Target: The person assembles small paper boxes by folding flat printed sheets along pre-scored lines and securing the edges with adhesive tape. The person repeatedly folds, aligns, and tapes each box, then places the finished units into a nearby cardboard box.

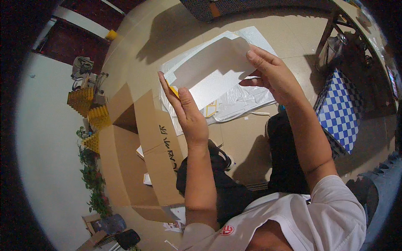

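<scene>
The left hand pinches the near-left edge of a white card, the right hand its right edge; it spans between them, possibly folded, above white plastic. Light, even pressure best avoids creases.

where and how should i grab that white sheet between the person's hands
Probably pinch the middle of the far edge lightly, thumb on one face and fingers on the other, coming from the side away from the person. The white sheet looks thin and is held up at a slant; the left hand takes its left end and the right hand its right, leaving that edge free.
</scene>
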A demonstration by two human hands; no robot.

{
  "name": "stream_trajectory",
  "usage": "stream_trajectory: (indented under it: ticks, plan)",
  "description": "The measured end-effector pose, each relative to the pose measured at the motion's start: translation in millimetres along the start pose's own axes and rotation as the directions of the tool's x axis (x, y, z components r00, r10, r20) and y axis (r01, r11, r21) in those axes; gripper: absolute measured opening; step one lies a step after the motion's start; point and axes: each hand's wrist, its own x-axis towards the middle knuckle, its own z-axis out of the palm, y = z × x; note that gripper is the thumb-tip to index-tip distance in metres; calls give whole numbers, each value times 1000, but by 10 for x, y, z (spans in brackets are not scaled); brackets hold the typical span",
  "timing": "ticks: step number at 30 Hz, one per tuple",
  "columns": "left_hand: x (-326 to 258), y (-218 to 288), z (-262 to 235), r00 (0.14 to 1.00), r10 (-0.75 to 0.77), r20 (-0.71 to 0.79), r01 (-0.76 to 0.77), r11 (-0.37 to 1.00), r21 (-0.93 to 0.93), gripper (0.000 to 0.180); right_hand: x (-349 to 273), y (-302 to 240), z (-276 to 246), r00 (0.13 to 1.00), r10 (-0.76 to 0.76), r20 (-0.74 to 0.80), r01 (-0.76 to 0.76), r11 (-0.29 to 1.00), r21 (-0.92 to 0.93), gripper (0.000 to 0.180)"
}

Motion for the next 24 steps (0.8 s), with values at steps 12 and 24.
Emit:
stream_trajectory:
  ticks: [12,24]
  plan:
    - [6,62,-25,987,162,11,-163,981,104,58,79,32,-66,996,-54,-70,56,998,21,45]
    - [44,-21,-49,997,52,-52,-52,999,-3,53,118,55,-52,990,-85,-109,73,992,-107,50]
